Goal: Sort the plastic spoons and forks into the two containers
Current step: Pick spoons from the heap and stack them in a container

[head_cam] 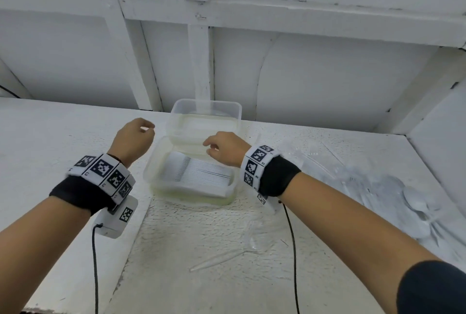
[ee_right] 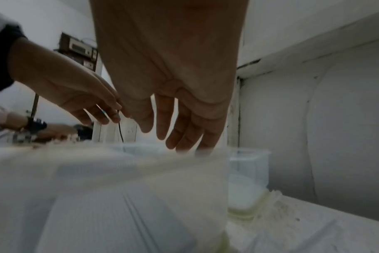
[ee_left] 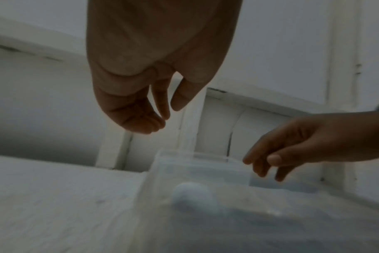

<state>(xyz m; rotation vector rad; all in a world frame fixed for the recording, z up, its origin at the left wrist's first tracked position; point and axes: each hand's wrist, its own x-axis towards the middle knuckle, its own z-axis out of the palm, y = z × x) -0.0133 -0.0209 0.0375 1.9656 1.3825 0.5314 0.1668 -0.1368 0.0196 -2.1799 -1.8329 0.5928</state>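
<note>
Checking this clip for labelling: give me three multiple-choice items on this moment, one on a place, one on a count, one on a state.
1. Where does the loose pile of cutlery lie?
A. right of the containers
B. left of them
C. inside the far one

2. How many clear containers stand on the table?
A. one
B. two
C. four

3. What is the right hand holding?
A. a fork
B. a lid
C. nothing

Key: 1 A, the pile lies past the right forearm. 2 B, a near container and a far container, one behind the other. 3 C, its fingers hang empty over the near container, and the left hand looks empty too.
</note>
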